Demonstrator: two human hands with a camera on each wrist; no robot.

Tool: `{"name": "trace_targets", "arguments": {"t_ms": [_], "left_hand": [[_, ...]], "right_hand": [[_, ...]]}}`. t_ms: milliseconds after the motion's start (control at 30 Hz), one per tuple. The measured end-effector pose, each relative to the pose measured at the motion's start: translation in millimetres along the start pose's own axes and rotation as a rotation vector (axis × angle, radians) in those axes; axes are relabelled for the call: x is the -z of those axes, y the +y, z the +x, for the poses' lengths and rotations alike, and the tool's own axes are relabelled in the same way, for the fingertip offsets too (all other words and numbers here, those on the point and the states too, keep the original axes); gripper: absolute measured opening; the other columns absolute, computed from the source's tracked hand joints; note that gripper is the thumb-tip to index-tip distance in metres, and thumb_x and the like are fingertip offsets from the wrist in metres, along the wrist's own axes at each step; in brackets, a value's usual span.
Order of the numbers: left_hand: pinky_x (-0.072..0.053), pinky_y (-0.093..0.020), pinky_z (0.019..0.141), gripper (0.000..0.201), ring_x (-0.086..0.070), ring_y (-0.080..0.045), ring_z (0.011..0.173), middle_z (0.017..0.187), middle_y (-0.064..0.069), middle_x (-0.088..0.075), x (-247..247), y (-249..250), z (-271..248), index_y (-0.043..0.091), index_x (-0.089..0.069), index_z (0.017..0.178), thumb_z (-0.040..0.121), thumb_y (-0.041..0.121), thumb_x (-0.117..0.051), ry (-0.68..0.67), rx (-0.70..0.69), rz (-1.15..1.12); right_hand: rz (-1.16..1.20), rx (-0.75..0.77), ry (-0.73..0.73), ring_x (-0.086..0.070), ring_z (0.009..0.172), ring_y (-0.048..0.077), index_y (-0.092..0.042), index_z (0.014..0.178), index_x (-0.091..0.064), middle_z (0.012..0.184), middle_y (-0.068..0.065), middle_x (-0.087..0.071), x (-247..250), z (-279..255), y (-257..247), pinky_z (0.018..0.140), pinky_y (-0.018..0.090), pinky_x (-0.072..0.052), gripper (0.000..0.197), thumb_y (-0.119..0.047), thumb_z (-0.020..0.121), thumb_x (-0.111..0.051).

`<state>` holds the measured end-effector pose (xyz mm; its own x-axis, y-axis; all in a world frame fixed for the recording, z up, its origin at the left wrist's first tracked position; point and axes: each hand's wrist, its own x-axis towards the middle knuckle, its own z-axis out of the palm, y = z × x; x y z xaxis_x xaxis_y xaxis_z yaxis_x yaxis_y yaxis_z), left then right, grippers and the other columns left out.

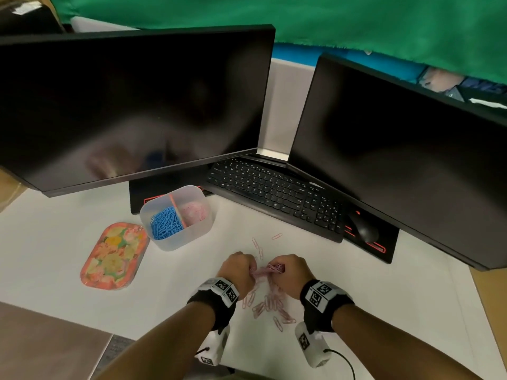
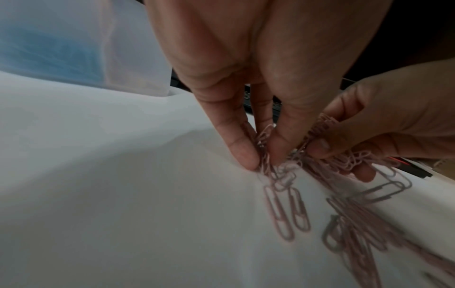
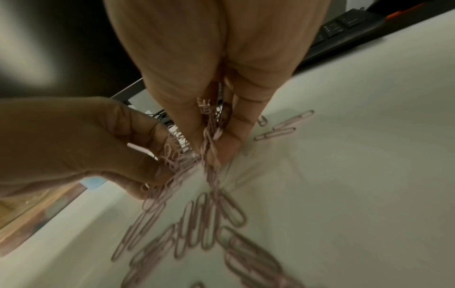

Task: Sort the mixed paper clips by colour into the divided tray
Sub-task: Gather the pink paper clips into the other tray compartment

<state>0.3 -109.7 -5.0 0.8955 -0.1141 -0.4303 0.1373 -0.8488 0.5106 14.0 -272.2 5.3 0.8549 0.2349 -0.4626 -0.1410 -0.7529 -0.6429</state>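
Both hands meet low over the white table, each pinching pink paper clips from one tangled bunch [image 1: 267, 270]. In the left wrist view my left hand [image 2: 263, 155] grips clips between thumb and fingers. The right wrist view has my right hand [image 3: 211, 148] pinching a strand that hangs to the table. More pink clips [image 1: 270, 304] lie loose under and between the wrists, a few [image 1: 258, 246] further out. The translucent divided tray [image 1: 204, 223] stands at the back left, with blue clips [image 1: 166, 223] in its left compartment and pink clips [image 1: 193, 211] in its right.
A floral oval tin [image 1: 115, 255] lies left of the tray. A black keyboard [image 1: 274, 193] and mouse [image 1: 365, 230] sit behind the hands. Two dark monitors [image 1: 131, 105] overhang the back of the table.
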Motion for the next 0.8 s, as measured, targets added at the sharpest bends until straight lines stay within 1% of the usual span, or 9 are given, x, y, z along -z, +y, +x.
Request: {"name": "trace_targets", "arguments": {"t_ms": [100,167,300,433,533,600,667,733,800], "left_hand": [[-0.049,-0.026,0.081,0.033,-0.061,-0.025,0.097,0.107,-0.003,-0.054,1.1,0.0,-2.3,0.020,-0.062,0.111,0.080,0.013,-0.056,-0.039,0.014,0.007],[-0.050,-0.028,0.083,0.046,-0.061,-0.026,0.100,0.115,-0.002,-0.050,0.7,1.0,-3.1,0.022,-0.055,0.123,0.078,0.016,-0.063,-0.079,0.025,0.025],[-0.049,-0.027,0.079,0.054,-0.062,-0.028,0.099,0.118,-0.002,-0.046,0.9,6.1,-3.7,0.022,-0.050,0.127,0.076,0.021,-0.067,-0.098,0.001,0.053],[-0.051,-0.029,0.081,0.051,-0.062,-0.028,0.098,0.118,-0.002,-0.044,2.7,9.7,-5.1,0.022,-0.050,0.127,0.078,0.022,-0.065,-0.099,0.013,0.047],[-0.051,-0.029,0.084,0.051,-0.062,-0.027,0.099,0.119,-0.002,-0.044,6.7,10.6,-8.6,0.023,-0.050,0.126,0.077,0.020,-0.063,-0.097,0.021,0.031],[-0.050,-0.029,0.083,0.051,-0.061,-0.026,0.100,0.120,-0.001,-0.043,10.5,7.9,-12.0,0.025,-0.050,0.127,0.077,0.020,-0.063,-0.086,0.031,0.007],[-0.049,-0.029,0.083,0.050,-0.060,-0.025,0.100,0.121,0.000,-0.044,15.8,5.6,-15.9,0.026,-0.049,0.126,0.079,0.025,-0.065,-0.072,0.043,-0.014],[-0.050,-0.031,0.084,0.051,-0.059,-0.026,0.102,0.122,-0.001,-0.044,22.6,0.0,-20.0,0.024,-0.049,0.126,0.079,0.030,-0.067,-0.049,0.072,-0.022],[-0.048,-0.032,0.086,0.051,-0.059,-0.028,0.106,0.121,-0.003,-0.045,29.5,-5.0,-25.5,0.016,-0.047,0.126,0.081,0.031,-0.068,-0.029,0.098,-0.012]], "right_hand": [[0.035,0.005,0.010,-0.067,0.077,0.015,-0.016,0.089,-0.075,0.082,0.001,-0.073,10.1,-2.4,3.2,0.063,0.019,-0.051,0.013,-0.011,0.082,-0.064],[0.069,-0.001,0.013,-0.067,0.074,0.012,-0.017,0.094,-0.074,0.082,-0.001,-0.072,15.8,-4.7,4.0,0.063,0.017,-0.052,0.016,-0.010,0.081,-0.068],[0.162,-0.007,0.019,-0.069,0.062,0.015,-0.015,0.094,-0.074,0.076,0.000,-0.072,25.4,-7.6,1.3,0.058,0.023,-0.056,0.015,-0.009,0.080,-0.070],[0.210,0.020,0.019,-0.070,0.070,0.016,-0.017,0.098,-0.074,0.083,-0.001,-0.073,35.4,-2.5,-14.9,0.070,0.034,-0.060,0.019,-0.015,0.080,-0.071],[0.220,0.082,-0.021,-0.069,0.073,0.015,-0.018,0.097,-0.073,0.083,0.000,-0.073,44.9,7.7,-48.3,0.074,0.033,-0.058,0.017,-0.015,0.081,-0.071],[0.194,0.130,-0.056,-0.068,0.074,0.012,-0.018,0.101,-0.071,0.085,-0.003,-0.072,48.2,19.0,-77.7,0.076,0.030,-0.057,0.019,-0.016,0.082,-0.071],[0.177,0.157,-0.065,-0.069,0.065,0.010,-0.013,0.107,-0.070,0.089,0.000,-0.071,47.6,35.0,-108.0,0.066,0.024,-0.057,0.025,-0.014,0.082,-0.071],[0.151,0.183,-0.072,-0.068,0.054,0.010,-0.009,0.104,-0.070,0.079,0.005,-0.071,39.8,57.3,-139.4,0.055,0.021,-0.055,0.022,-0.007,0.082,-0.070],[0.078,0.223,-0.061,-0.069,0.057,0.014,-0.009,0.099,-0.073,0.073,0.005,-0.071,29.1,78.9,-169.0,0.060,0.027,-0.059,0.020,-0.004,0.080,-0.068]]}}
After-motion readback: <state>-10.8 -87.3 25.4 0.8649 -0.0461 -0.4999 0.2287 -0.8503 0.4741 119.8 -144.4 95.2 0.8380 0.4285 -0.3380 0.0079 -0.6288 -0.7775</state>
